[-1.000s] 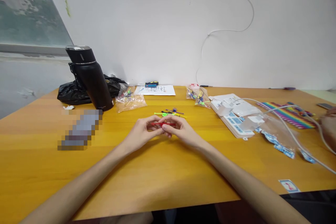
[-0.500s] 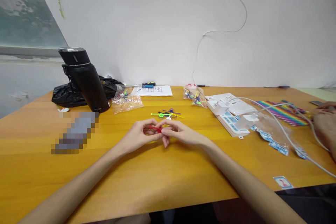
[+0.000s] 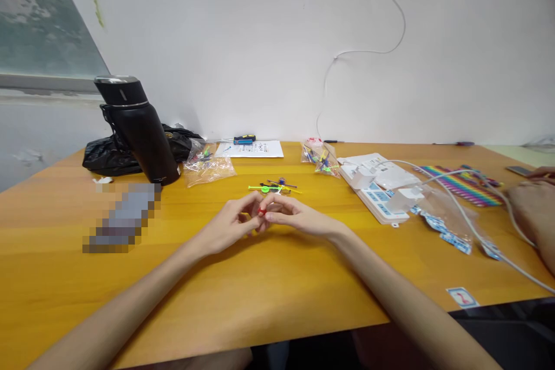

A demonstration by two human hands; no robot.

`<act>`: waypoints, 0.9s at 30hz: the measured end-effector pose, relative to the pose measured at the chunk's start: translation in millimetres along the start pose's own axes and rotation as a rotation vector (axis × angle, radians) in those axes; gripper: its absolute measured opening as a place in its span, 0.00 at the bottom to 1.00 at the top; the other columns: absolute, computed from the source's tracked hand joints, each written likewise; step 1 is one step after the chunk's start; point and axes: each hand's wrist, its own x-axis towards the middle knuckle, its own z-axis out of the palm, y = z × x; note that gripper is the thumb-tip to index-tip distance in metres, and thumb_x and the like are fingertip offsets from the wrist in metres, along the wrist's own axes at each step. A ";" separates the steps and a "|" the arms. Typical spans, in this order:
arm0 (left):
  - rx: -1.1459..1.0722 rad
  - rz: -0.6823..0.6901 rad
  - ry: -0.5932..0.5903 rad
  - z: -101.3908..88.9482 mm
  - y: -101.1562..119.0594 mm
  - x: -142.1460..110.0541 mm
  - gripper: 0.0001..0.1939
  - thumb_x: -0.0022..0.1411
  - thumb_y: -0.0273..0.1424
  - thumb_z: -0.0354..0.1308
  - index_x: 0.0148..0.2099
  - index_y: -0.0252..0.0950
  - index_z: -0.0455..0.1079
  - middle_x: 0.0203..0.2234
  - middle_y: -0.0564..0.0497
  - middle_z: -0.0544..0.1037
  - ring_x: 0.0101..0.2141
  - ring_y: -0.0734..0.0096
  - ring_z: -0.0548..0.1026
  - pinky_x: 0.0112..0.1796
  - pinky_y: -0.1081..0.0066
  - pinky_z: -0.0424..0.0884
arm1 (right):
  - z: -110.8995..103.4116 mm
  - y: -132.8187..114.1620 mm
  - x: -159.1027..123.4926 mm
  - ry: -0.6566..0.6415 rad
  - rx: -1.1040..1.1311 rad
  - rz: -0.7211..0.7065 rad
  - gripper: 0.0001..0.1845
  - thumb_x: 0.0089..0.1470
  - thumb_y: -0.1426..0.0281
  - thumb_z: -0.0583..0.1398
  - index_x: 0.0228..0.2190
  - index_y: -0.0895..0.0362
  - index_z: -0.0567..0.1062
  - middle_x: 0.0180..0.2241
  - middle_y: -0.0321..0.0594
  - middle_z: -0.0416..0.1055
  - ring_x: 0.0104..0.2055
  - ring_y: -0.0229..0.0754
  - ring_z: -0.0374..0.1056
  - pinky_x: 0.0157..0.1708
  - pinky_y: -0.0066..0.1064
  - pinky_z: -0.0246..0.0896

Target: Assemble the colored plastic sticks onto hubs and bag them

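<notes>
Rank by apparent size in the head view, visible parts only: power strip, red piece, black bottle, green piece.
1. black bottle
2. power strip, partly covered by plugs
3. green piece, long and thin
4. red piece, only a small patch showing; its full size can't be judged

Left hand point(image 3: 224, 224) and right hand point(image 3: 306, 219) hold a red piece point(image 3: 262, 211) in their fingers point(image 3: 280, 217); a bottle point(image 3: 145, 141) stands left, a power strip point(image 3: 381, 201) right on the worktop point(image 3: 260, 289).
</notes>
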 end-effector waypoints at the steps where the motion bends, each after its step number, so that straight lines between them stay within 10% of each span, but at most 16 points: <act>1: 0.050 -0.001 0.015 -0.1 -1.1 -0.1 0.08 0.68 0.37 0.54 0.40 0.38 0.66 0.30 0.52 0.75 0.31 0.70 0.71 0.31 0.73 0.67 | 0.9 1.7 1.3 0.016 -0.009 0.000 0.12 0.64 0.60 0.61 0.44 0.54 0.69 0.41 0.39 0.74 0.47 0.40 0.71 0.54 0.38 0.62; 27: 0.143 0.026 -0.048 0.0 -18.1 -1.8 0.09 0.74 0.35 0.44 0.42 0.39 0.62 0.36 0.51 0.76 0.38 0.65 0.73 0.44 0.70 0.64 | 20.0 24.0 10.2 0.102 -0.106 -0.084 0.19 0.68 0.51 0.50 0.38 0.54 0.63 0.32 0.34 0.58 0.33 0.38 0.54 0.38 0.29 0.54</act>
